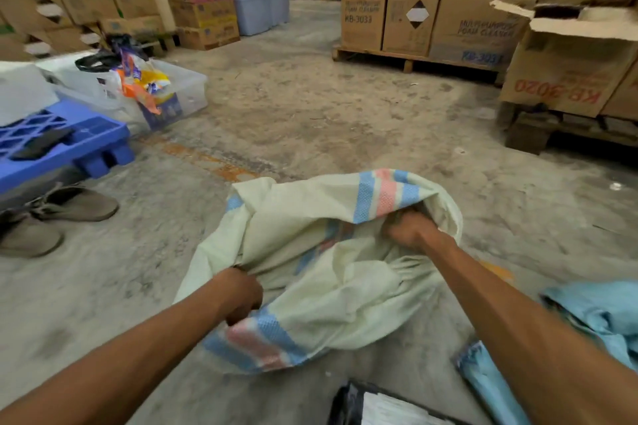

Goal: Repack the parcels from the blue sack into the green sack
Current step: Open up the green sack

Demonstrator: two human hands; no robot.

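The green sack (331, 272) lay crumpled on the floor (310, 114); it looked light, soft and slippery. The left hand (241, 293) gripped its near rim and the right hand (411, 228) its far rim, sensibly bunched. The blue sack (593, 310) slumped just beside.

We are reading "FOAM CLEANER" and "KB-3033" in dark print on the brown cardboard box (362, 21) at the left end of the wooden pallet (379, 53). The wider brown cardboard carton (480, 34) on the same pallet is showing "MULTI-PURPOSE FOAM CLEANER" and a blurred blue code that we are making out as "KB-303". On the open brown carton (566, 79) at the right, red "KB-3020" is standing upside down. The white label (397, 411) on the black plastic parcel (348, 404) is proving too blurred for us to read.
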